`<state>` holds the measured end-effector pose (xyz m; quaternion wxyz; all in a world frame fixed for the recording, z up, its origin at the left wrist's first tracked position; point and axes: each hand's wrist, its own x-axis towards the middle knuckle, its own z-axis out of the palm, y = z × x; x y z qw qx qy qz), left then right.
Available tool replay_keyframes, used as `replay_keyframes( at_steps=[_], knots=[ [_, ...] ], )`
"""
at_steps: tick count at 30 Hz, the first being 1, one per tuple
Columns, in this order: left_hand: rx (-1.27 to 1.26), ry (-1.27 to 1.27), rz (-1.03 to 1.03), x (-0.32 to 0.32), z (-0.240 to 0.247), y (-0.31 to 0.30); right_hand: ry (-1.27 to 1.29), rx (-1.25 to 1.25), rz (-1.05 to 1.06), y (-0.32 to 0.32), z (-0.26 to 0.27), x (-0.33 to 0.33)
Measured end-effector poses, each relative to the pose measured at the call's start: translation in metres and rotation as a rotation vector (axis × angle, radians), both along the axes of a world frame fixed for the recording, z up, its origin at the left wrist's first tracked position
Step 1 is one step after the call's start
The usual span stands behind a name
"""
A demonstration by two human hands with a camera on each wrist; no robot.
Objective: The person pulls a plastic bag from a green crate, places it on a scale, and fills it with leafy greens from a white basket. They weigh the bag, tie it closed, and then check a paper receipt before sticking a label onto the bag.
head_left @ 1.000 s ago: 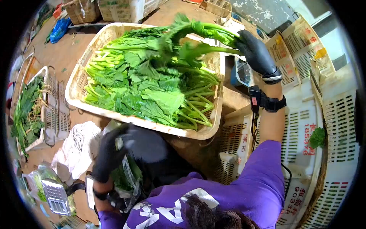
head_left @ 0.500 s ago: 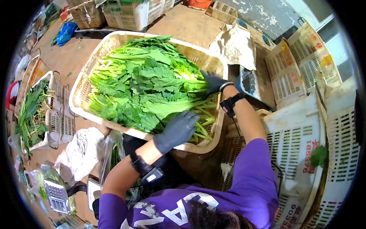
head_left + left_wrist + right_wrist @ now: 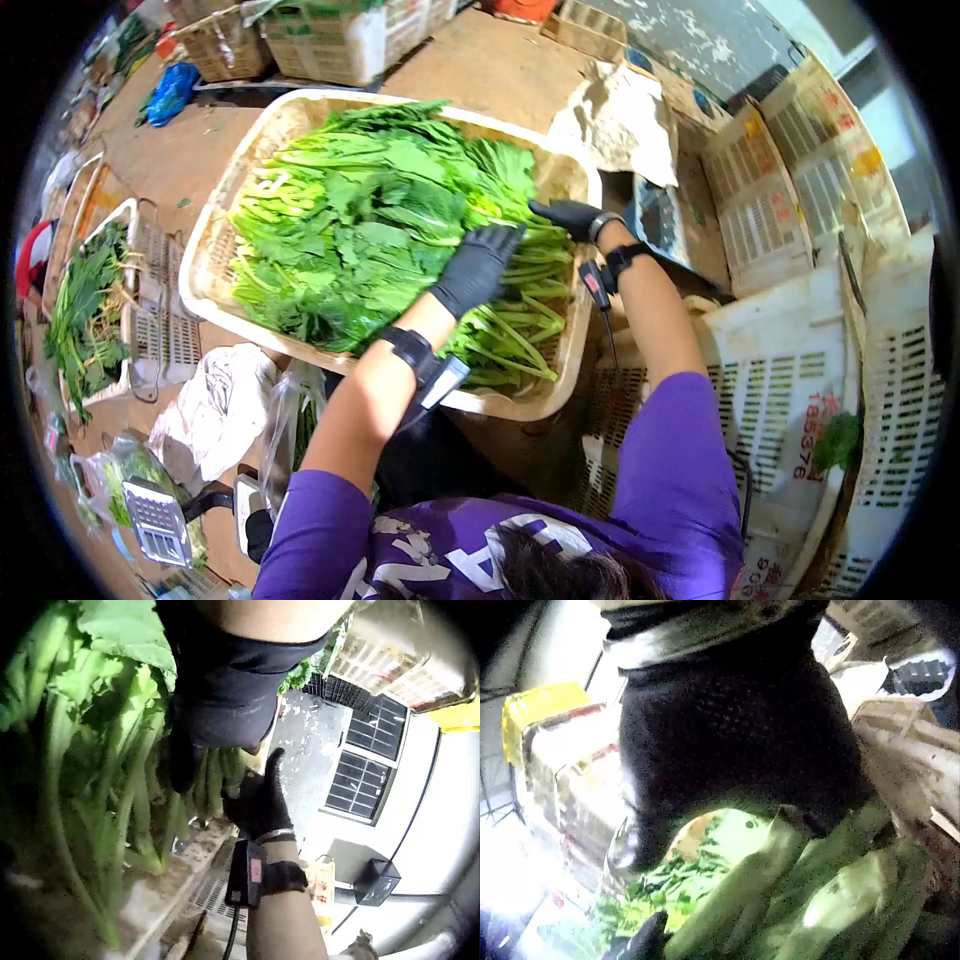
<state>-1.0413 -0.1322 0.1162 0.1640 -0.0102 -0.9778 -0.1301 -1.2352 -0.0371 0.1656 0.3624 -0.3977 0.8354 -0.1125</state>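
Leafy greens with long pale green stalks (image 3: 525, 335) fill a cream plastic crate (image 3: 250, 325), leaves toward the middle. My black-gloved left hand (image 3: 480, 268) lies over the stalks right of the leaves, its fingers stretched toward the right hand. At the crate's right side, my gloved right hand (image 3: 568, 217) rests at the stalk ends with its thumb spread toward the leaves. In the right wrist view, that hand (image 3: 735, 735) arches over thick stalks (image 3: 810, 900); its fingertips are partly hidden behind them. The left wrist view shows stalks (image 3: 112, 795) beside the left hand (image 3: 225, 712).
To the left stands a crate (image 3: 165, 320) of greens with roots, near a white cloth (image 3: 215, 410) and a calculator-like device (image 3: 157, 520). White crates (image 3: 770, 370) line the right side. A pale sack (image 3: 620, 120) lies beyond the main crate, with more crates (image 3: 330, 45) at the back.
My right hand has lowered the greens it held up into the crate and now rests at the stalk ends. My left hand has come from my lap onto the stalks, then slid farther in.
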Motion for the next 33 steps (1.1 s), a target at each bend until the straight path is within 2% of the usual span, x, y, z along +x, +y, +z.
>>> replay_keyframes(
  at_steps=[1,3,4,5,7,9,11,13,14,15,17,18,19,21,23,24,25,27,28,29,30,31,33],
  knots=[
    [0.072,-0.009,-0.026,0.001,0.007,-0.003,0.011,-0.006,-0.198,-0.002,-0.010,0.002],
    [0.126,-0.082,-0.028,0.004,0.021,-0.010,0.053,0.076,-0.129,-0.017,-0.007,0.011],
    [0.156,-0.112,-0.038,0.005,0.021,-0.012,0.112,0.087,-0.042,-0.018,-0.026,0.006],
    [0.148,-0.105,-0.044,0.003,0.020,-0.014,0.174,0.091,0.049,-0.023,-0.024,0.014],
    [0.101,-0.079,-0.046,0.007,0.013,-0.012,0.138,0.177,0.139,-0.013,-0.008,0.016],
    [0.108,-0.120,-0.035,0.011,0.018,-0.011,0.130,0.145,0.204,-0.006,-0.015,0.013],
    [0.074,0.003,-0.033,0.015,0.015,-0.013,0.094,0.174,0.214,-0.001,-0.006,0.012],
    [0.014,0.049,0.004,0.018,0.031,-0.004,-0.050,0.229,0.249,0.003,0.016,0.016],
    [-0.238,0.121,0.019,0.014,0.041,0.003,0.015,0.073,0.263,0.008,0.010,0.014],
    [-0.486,0.185,0.036,0.011,0.046,0.010,-0.059,0.088,0.303,0.007,0.012,0.014],
    [-0.525,0.233,0.018,0.001,0.044,0.013,-0.063,0.032,0.466,0.009,0.024,0.022],
    [-0.367,0.100,-0.024,0.000,0.057,0.009,-0.061,0.131,0.436,0.006,0.034,0.031],
    [-0.214,-0.028,-0.072,-0.002,0.065,0.005,-0.043,0.106,0.426,0.007,0.016,0.019],
    [-0.233,0.007,-0.114,-0.009,0.063,-0.007,0.024,-0.041,0.496,0.009,0.034,0.021],
    [0.057,0.010,-0.232,-0.008,0.069,-0.015,-0.039,-0.031,0.402,0.004,0.049,0.027],
    [0.123,-0.017,-0.202,-0.002,0.077,-0.017,-0.056,-0.023,0.359,0.003,0.065,0.030],
    [0.114,-0.014,-0.187,0.003,0.084,-0.021,-0.133,-0.098,0.364,0.008,0.070,0.022],
    [0.261,0.089,-0.134,0.014,0.098,-0.031,-0.623,-0.452,0.266,0.016,0.090,0.031],
    [0.271,0.132,-0.140,0.021,0.107,-0.034,-0.643,-0.510,0.245,0.018,0.105,0.042],
    [0.360,0.233,-0.172,0.031,0.118,-0.038,-0.653,-0.622,0.310,0.011,0.108,0.046],
    [0.343,0.244,-0.155,0.042,0.130,-0.044,-0.683,-0.708,0.338,0.005,0.115,0.062],
    [0.541,0.273,-0.160,0.055,0.140,-0.050,-0.714,-0.795,0.370,0.000,0.126,0.081],
    [0.939,0.325,-0.164,0.082,0.161,-0.060,-0.301,-0.864,0.529,-0.014,0.156,0.109]
  ],
)
